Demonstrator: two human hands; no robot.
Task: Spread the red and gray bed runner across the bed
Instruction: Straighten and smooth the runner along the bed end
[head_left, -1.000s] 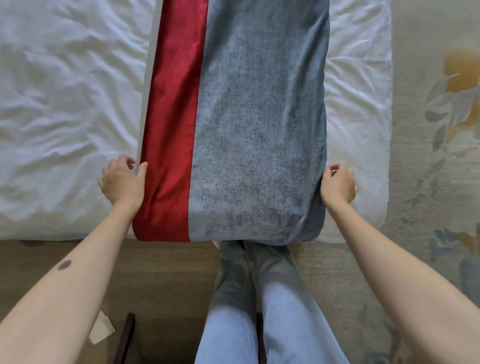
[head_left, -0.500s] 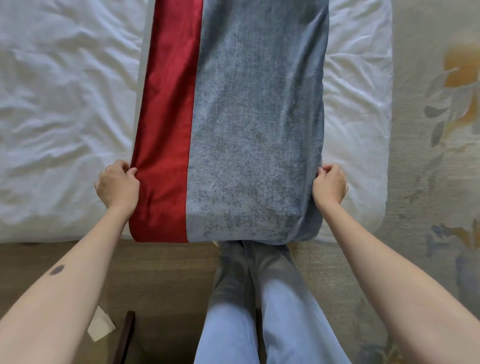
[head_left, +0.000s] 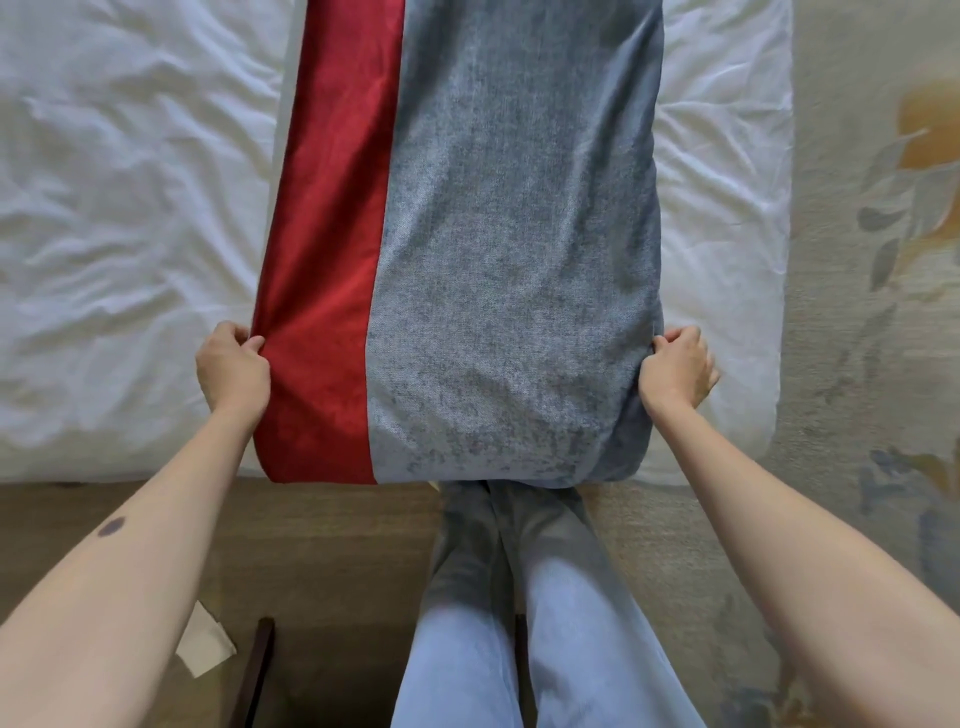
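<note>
Hands grip the bed runner (head_left: 467, 249) at its two long edges. The left hand (head_left: 232, 368) is closed in a pinch on the red edge, thumb tip pressed on top of the cloth; the right hand (head_left: 676, 367) is curled shut on the gray edge, fingers folded over the fabric. The runner lies lengthwise across the white sheet (head_left: 130, 234) of the bed (head_left: 727, 260), running from the near edge of the bed out past the top of the view. Its narrow red band (head_left: 322, 291) is on the left hand's side, the wide gray band (head_left: 519, 260) on the right hand's side. The runner's near end hangs just over the bed's near edge, above the person's jeans (head_left: 519, 623). On the carpet (head_left: 857, 364) below the bed's near edge, a scrap of white paper (head_left: 203, 644) lies beside a dark wooden strip (head_left: 258, 670). No writing or label can be read on anything.
</note>
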